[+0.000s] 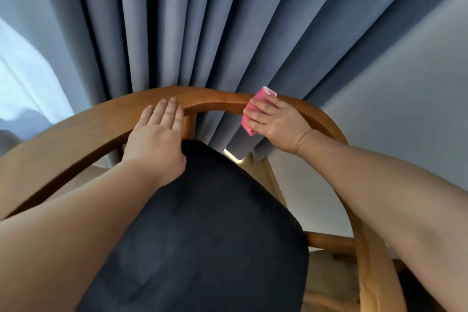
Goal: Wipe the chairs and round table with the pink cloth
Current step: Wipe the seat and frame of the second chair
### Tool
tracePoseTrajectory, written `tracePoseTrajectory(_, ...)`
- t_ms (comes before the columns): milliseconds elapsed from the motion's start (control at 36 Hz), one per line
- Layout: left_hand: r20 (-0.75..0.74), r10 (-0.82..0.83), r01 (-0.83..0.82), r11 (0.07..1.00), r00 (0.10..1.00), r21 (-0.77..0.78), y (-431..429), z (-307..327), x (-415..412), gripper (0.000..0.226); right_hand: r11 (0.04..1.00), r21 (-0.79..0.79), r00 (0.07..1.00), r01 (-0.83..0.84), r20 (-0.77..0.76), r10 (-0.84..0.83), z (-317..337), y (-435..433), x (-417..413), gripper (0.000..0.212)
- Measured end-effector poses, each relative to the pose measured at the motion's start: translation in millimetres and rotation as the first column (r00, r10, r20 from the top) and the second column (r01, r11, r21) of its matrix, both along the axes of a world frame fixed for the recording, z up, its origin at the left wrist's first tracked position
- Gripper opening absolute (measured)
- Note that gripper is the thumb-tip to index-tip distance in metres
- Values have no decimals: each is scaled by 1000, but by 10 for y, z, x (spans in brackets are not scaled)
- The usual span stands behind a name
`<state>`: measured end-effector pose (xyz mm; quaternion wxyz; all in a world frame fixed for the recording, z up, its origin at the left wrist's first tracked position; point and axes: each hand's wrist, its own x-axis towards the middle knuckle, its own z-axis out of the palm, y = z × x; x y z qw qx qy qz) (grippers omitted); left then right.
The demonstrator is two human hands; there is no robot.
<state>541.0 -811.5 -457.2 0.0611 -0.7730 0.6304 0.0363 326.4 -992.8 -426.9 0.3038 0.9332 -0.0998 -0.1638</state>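
Note:
A wooden chair with a curved backrest rail (83, 132) and a dark cushioned seat (207, 230) fills the lower view. My left hand (157, 134) lies flat on the middle of the rail, fingers together and holding nothing. My right hand (273, 121) presses a folded pink cloth (253, 109) against the rail's right part, fingers spread over it. The cloth hangs over the rail's inner edge. No round table is in view.
Blue-grey curtains (202, 20) hang right behind the chair and touch its backrest. A pale wall (405, 96) stands to the right, and a bright window area (25, 71) lies at the left. Light floor (329, 273) shows under the chair's right armrest.

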Motion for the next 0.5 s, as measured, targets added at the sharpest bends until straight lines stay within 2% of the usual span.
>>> tracePoseTrajectory(139,18,22,-21,1000,1000,-20,-39,-58,-20,88,979,-168,955,112,-255,-153,-47,-7,58,60)
tracePoseTrajectory(306,53,29,-27,999,998,-22,-39,-91,-42,90,965,-231,931,123,-310,-193,-55,-40,-84,62)
tracePoseTrajectory(500,94,12,-13,1000,995,1,-28,-84,-48,90,936,-302,883,184,-368,-292,-25,36,-685,62)
